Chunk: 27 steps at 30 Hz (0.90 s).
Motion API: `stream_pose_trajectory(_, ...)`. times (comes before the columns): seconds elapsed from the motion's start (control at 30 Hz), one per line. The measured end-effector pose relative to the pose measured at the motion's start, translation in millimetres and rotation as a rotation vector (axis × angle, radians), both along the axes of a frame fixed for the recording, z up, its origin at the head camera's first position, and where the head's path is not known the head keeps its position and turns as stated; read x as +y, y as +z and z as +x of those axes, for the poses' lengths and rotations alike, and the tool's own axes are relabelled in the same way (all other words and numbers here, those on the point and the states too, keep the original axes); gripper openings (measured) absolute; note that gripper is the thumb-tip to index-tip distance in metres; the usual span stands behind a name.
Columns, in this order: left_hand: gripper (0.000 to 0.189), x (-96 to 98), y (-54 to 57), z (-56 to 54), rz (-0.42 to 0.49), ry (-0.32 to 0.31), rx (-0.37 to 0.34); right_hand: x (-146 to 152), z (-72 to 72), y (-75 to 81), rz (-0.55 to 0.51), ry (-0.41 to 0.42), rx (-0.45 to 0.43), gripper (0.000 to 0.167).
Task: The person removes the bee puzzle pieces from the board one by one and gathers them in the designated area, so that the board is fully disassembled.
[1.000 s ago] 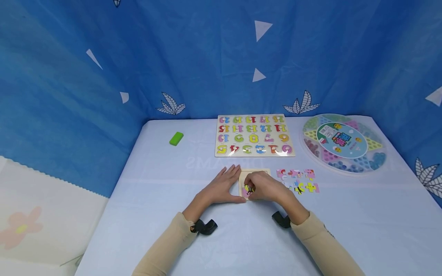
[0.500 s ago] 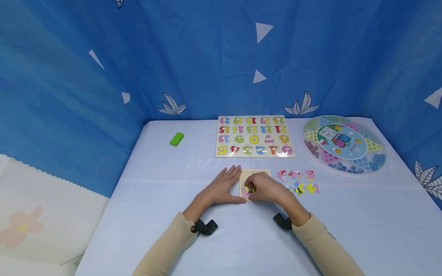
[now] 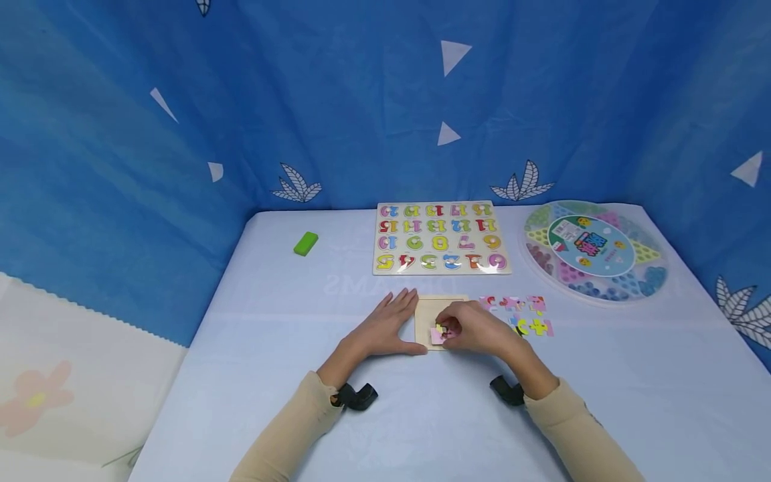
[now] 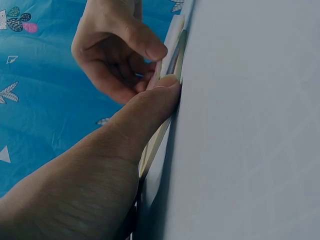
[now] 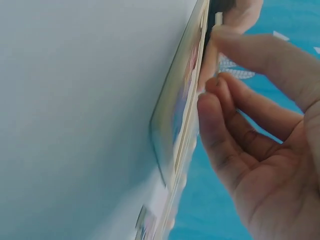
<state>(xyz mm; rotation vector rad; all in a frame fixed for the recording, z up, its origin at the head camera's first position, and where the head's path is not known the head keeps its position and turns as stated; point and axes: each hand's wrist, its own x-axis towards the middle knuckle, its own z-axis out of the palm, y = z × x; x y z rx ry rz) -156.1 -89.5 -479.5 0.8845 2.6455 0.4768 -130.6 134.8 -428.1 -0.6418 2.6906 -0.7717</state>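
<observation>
A small pink jigsaw piece (image 3: 437,336) with a yellow and dark picture is pinched between the thumb and fingers of my right hand (image 3: 478,328), over the front part of a square wooden puzzle tray (image 3: 425,311). In the right wrist view, the piece's edge (image 5: 219,19) stands apart from the tray. My left hand (image 3: 388,329) lies spread at the tray's left side, fingers straight, thumb along its front edge. Several loose jigsaw pieces (image 3: 538,327), pink and yellow, lie to the right of the tray; my right hand hides part of them.
Behind the tray lies a wooden number board (image 3: 442,237). A round, clear-lidded bead game box (image 3: 593,251) sits at the back right. At the back left is a green block (image 3: 306,243). A blue patterned curtain (image 3: 361,100) hangs beyond the white table (image 3: 271,288).
My right hand has shifted slightly right, carrying the pink piece away from the tray's front left corner, where bare wood now shows. The left hand stays at the tray.
</observation>
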Motion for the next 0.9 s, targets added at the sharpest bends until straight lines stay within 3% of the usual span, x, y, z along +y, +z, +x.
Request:
stream_pose_trajectory(0.47,0.111,-0.1,-2.1,-1.6,0.002,-0.001,0.014,37,10.1,0.9,-0.023,-0.077,-0.036,0.038)
stream_pose_trajectory(0.9,0.110,-0.4,-1.7,-0.6,0.006,-0.001,0.006,68,28.2,-3.5,0.007,-0.089,-0.028,0.036)
